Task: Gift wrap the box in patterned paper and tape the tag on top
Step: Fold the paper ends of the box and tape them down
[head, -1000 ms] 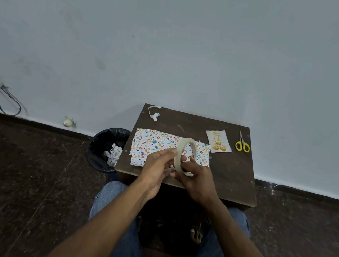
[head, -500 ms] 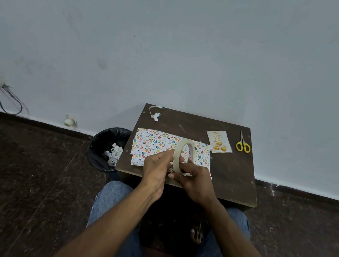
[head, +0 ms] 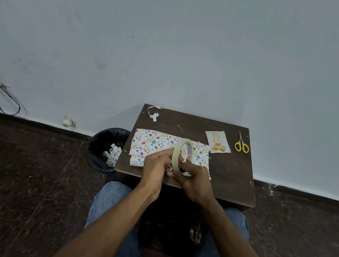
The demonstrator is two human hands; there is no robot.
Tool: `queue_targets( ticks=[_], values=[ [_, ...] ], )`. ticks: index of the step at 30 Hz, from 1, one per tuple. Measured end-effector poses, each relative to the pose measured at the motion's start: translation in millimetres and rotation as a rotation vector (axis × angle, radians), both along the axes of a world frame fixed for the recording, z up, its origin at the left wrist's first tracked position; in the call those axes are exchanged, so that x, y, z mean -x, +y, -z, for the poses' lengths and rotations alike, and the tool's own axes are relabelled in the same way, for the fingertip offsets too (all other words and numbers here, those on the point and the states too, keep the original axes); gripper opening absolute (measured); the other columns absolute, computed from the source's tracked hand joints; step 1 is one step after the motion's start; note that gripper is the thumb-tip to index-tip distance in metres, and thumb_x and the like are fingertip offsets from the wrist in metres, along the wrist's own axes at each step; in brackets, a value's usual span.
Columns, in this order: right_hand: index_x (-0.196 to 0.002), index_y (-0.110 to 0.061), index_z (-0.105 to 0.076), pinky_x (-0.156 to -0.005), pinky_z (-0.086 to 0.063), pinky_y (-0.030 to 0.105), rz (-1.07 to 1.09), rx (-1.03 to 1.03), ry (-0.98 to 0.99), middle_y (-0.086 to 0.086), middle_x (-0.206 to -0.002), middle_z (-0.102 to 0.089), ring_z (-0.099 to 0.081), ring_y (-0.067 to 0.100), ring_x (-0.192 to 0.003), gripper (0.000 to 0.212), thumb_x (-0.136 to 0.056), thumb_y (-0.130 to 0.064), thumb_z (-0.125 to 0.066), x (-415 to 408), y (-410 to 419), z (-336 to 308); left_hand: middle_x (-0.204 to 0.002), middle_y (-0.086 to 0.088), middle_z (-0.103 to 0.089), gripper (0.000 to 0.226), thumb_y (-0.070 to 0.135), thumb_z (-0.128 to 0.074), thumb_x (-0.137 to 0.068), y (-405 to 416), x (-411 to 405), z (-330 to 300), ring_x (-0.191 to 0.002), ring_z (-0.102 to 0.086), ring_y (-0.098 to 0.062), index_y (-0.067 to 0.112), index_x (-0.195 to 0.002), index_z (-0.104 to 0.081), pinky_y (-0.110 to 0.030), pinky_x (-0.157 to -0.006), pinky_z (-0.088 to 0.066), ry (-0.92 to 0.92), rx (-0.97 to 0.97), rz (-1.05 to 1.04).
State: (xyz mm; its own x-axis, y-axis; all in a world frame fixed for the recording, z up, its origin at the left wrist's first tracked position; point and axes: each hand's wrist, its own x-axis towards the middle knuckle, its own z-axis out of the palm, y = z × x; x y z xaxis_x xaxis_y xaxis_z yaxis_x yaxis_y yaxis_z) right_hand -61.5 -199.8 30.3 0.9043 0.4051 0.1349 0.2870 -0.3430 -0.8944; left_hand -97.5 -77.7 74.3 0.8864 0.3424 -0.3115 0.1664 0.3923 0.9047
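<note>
Landmark: tape roll [head: 182, 155]; all places given relative to it.

Nearest the camera, below the roll: person's knees in jeans, one bare foot [head: 195, 236] showing between them on the floor.

At the roll: right hand [head: 197, 182] is grasping it from beneath, fingers curled through the core, holding it on edge above the worktop's [head: 229, 177] near edge. Left hand [head: 156, 166] is pinching at the roll's near-left rim. Judgement: it is looking for or lifting the free end, so the roll is being held upright to turn the rim toward the fingertips. No strip is visibly pulled out yet.

Directly under and behind the roll: patterned paper [head: 152, 145] is lying flat on the worktop, partly hidden by both hands. Box: cannot tell whether it is sitting inside the paper; no raised shape is showing.

Behind the roll, to the right: tag [head: 218, 141] is lying loose on the worktop, not yet taped. Further right, scissors [head: 241, 144], apart from the tag.

Behind, to the left: a curled paper scrap [head: 154, 115] at the worktop's far corner.

Left of the roll, off the worktop: bin [head: 106, 148] with scraps inside, on the floor.

Obstructions: the hands are covering the paper's near-right part; otherwise nothing is lying between roll and tag.
</note>
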Motion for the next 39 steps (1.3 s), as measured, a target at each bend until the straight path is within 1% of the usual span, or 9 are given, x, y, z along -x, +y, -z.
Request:
queue_targets(
  ticks=[3,5,11,14,18,24,31,34,39],
  values=[
    [-0.076,-0.022,-0.076,-0.093,-0.047,0.048,-0.010,0.009,0.002,0.005,-0.081,-0.075,-0.069,0.031,-0.095,0.007,-0.079,-0.020,-0.082,1.1,0.2,-2.6,-0.081,-0.016,-0.073,0.030,0.004,-0.056,-0.093,0.0,1.0,-5.9,-0.077,-0.070,-0.031,0.009,-0.073,-0.077,-0.031,-0.065,-0.057,0.003,0.078,-0.016],
    [-0.067,-0.035,-0.070,-0.091,-0.047,0.042,-0.021,0.013,0.001,-0.004,-0.074,-0.072,-0.070,0.028,-0.095,0.024,-0.079,-0.018,-0.082,1.5,0.0,-4.2,-0.080,-0.014,-0.072,0.026,0.011,-0.063,-0.093,-0.5,1.7,-6.5,-0.073,-0.070,-0.028,0.011,-0.072,-0.077,-0.026,-0.057,-0.055,-0.013,0.097,-0.017],
    [-0.092,-0.015,-0.080,-0.086,-0.047,0.031,-0.028,-0.013,0.043,0.001,-0.088,-0.077,-0.067,0.024,-0.100,0.012,-0.080,-0.015,-0.081,1.6,-4.2,-2.2,-0.091,-0.018,-0.073,0.022,0.010,-0.061,-0.094,-1.8,4.1,0.1,-0.092,-0.068,-0.040,-0.006,-0.107,-0.069,-0.028,-0.063,-0.057,-0.002,0.166,0.016],
    [-0.086,-0.011,-0.077,-0.102,-0.045,0.035,-0.034,0.044,0.012,0.004,-0.084,-0.076,-0.068,0.027,-0.094,0.011,-0.081,-0.020,-0.079,1.0,-7.2,1.8,-0.092,-0.016,-0.075,0.022,0.005,-0.058,-0.095,0.9,3.7,1.2,-0.088,-0.071,-0.031,0.009,-0.091,-0.079,-0.032,-0.076,-0.058,-0.004,0.043,0.065],
    [-0.070,-0.010,-0.063,-0.115,-0.035,0.030,0.033,0.227,-0.141,-0.005,-0.059,-0.057,-0.050,0.016,-0.056,0.021,-0.081,-0.021,-0.077,-1.7,-12.4,4.8,-0.081,-0.006,-0.076,0.008,0.009,-0.071,-0.087,6.0,1.0,0.1,-0.078,-0.070,-0.013,0.009,-0.084,-0.078,-0.031,-0.083,-0.056,0.058,-0.155,0.036],
    [-0.078,-0.015,-0.076,-0.084,-0.057,0.046,0.039,0.497,-0.463,-0.002,-0.068,-0.070,-0.071,0.030,-0.076,0.019,-0.064,-0.015,-0.089,0.9,-17.0,-12.8,-0.076,-0.004,-0.075,0.015,0.007,-0.073,-0.084,18.2,-4.8,-4.2,-0.076,-0.071,-0.010,0.013,-0.070,-0.075,-0.022,-0.071,-0.053,0.178,-0.251,0.090],
    [-0.084,-0.015,-0.075,-0.106,-0.044,0.044,-0.147,0.695,-0.588,-0.001,-0.069,-0.068,-0.068,0.024,-0.071,0.011,-0.075,-0.021,-0.075,-14.3,-27.3,-18.1,-0.069,-0.003,-0.074,0.023,0.000,-0.072,-0.078,38.1,-9.3,-12.8,-0.074,-0.070,-0.018,0.016,-0.062,-0.074,-0.031,-0.078,-0.056,0.109,-0.573,0.329],
    [-0.083,-0.016,-0.075,-0.105,-0.045,0.047,-0.189,0.699,-0.610,-0.001,-0.065,-0.066,-0.067,0.023,-0.067,0.015,-0.069,-0.015,-0.080,-17.6,-28.3,-23.7,-0.065,-0.007,-0.072,0.018,-0.006,-0.070,-0.078,36.9,-9.7,-13.5,-0.063,-0.067,-0.010,0.006,-0.066,-0.071,-0.021,-0.069,-0.052,0.087,-0.539,0.326],
    [-0.082,-0.017,-0.075,-0.101,-0.048,0.046,-0.203,0.721,-0.591,-0.002,-0.065,-0.067,-0.067,0.021,-0.066,0.018,-0.066,-0.016,-0.081,-14.9,-26.1,-23.3,-0.063,-0.006,-0.071,0.021,-0.004,-0.072,-0.072,29.4,-7.5,-6.6,-0.062,-0.062,-0.014,0.012,-0.060,-0.069,-0.029,-0.066,-0.053,0.115,-0.601,0.252]
  ],
)
